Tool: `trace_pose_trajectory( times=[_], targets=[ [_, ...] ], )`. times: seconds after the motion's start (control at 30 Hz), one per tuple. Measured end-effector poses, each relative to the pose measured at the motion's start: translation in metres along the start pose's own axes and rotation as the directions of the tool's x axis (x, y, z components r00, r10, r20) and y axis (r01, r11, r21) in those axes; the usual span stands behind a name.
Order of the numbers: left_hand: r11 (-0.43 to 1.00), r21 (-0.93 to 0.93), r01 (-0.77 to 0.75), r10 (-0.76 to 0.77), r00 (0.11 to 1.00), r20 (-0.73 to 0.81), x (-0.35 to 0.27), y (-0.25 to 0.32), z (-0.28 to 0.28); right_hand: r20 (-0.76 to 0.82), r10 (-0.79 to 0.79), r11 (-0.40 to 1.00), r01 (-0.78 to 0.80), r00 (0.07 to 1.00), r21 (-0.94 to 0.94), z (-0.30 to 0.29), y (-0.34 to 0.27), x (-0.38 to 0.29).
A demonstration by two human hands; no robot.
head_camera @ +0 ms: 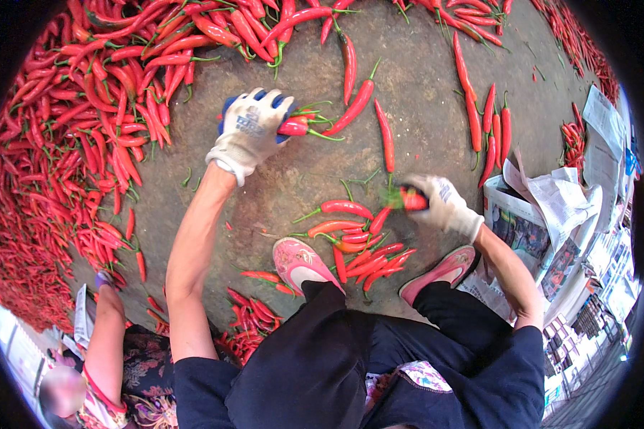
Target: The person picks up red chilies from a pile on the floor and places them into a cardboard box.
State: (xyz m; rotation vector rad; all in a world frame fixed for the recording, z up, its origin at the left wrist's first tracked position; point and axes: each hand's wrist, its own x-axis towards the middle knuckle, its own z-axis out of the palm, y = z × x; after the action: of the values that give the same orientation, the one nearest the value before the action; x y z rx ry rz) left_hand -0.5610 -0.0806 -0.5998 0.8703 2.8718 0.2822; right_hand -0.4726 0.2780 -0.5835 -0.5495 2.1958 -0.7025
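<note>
My left hand (252,126), in a white knit glove with a blue palm, is closed around several red chili peppers (294,127), their green stems pointing right. My right hand (440,201), gloved alike and slightly blurred, grips a bunch of red chili peppers (413,199) with the stems pointing left. Between and below the hands, loose chili peppers (349,208) lie on the concrete floor (279,187), some beside my pink shoe (300,260). Single peppers (385,137) lie above my right hand.
A large heap of red chili peppers (86,123) covers the left and upper left. Newspapers (561,204) and a newspaper-lined container (515,222) stand at the right. Small pepper groups (494,128) lie at the upper right. Another person (110,316) is at the lower left, an arm reaching towards the heap.
</note>
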Motion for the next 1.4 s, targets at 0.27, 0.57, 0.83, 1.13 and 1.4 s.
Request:
trace_pose_trajectory(
  times=[0.27,0.57,0.83,1.13,1.4],
  targets=[
    [0.069,-0.89,0.452,-0.398,0.83,0.39,-0.032,0.022,-0.023,-0.107,-0.131,0.93,0.085,0.986,-0.357,-0.026,-0.026,0.0],
    [-0.806,-0.575,0.142,-0.147,0.892,0.428,-0.045,0.061,0.015,-0.291,-0.226,0.895,0.08,0.929,-0.44,-0.045,-0.028,0.059],
    [0.38,-0.849,0.367,-0.582,0.808,0.088,0.035,0.073,0.009,-0.303,0.526,0.476,0.02,0.795,0.879,-0.017,-0.021,0.108],
    [-0.241,-0.906,0.349,-0.443,0.791,0.422,-0.006,0.106,0.044,-0.042,0.584,-0.032,0.075,0.811,0.997,0.03,-0.048,0.075],
    [0.114,-0.963,0.244,-0.565,0.813,0.14,0.052,0.085,0.01,-0.395,0.343,0.282,0.308,0.852,0.909,-0.035,-0.058,0.101]
  ],
)
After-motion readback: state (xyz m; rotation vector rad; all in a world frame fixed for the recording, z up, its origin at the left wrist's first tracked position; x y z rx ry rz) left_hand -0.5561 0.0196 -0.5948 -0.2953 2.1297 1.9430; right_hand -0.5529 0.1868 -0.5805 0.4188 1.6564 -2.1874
